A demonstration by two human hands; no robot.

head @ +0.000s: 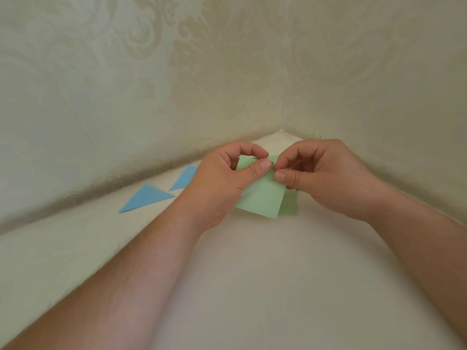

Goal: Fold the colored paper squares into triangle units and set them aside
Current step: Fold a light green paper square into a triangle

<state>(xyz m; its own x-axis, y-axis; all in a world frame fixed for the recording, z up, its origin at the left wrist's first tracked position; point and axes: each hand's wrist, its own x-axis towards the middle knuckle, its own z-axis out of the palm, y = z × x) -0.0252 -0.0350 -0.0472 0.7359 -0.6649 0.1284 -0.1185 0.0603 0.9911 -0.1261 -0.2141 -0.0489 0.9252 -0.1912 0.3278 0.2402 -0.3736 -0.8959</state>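
Two walls (151,84) meet in a corner just behind the green paper (262,198), closing off the far side. Two blue triangles (146,198) lie along the left wall. The near tabletop (252,286) between the forearms lies bare.

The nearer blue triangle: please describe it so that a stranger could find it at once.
Start at the left hand and look left along the wall. Two blue triangles lie there; this blue triangle is the one farther left and fully visible, while the other triangle is partly hidden behind the hand.
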